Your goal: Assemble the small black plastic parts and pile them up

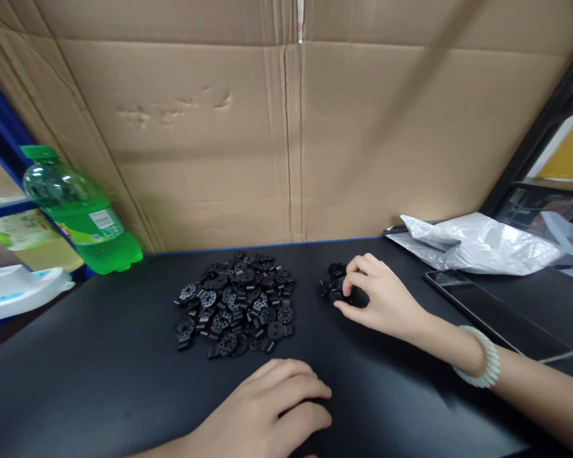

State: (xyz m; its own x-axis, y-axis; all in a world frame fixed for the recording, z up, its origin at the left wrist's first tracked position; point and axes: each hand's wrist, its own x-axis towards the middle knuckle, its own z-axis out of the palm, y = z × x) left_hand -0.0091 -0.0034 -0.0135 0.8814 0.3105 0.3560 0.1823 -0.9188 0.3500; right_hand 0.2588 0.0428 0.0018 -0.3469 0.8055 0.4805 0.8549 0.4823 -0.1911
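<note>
A heap of black plastic parts (pixel 236 302), round discs with holes and short tabs, lies on the black table. To its right is a much smaller group of black parts (pixel 335 270). My right hand (pixel 382 296) is at that small group, thumb and fingers curled around a black plastic part (pixel 358 296), largely hidden by the fingers. In front of the heap, my left hand (pixel 272 407) hovers low or rests over the table; I cannot tell which. Its fingers are loosely bent and a little apart, with no object visible in them; the thumb is mostly out of view.
Cardboard (pixel 210 140) walls off the back of the table (pixel 124 369). A green bottle (pixel 83 210) leans at the left, near a white plastic tray (pixel 23 292). On the right are a crumpled silvery bag (pixel 487 245) and a dark flat device like a phone or tablet (pixel 496 312).
</note>
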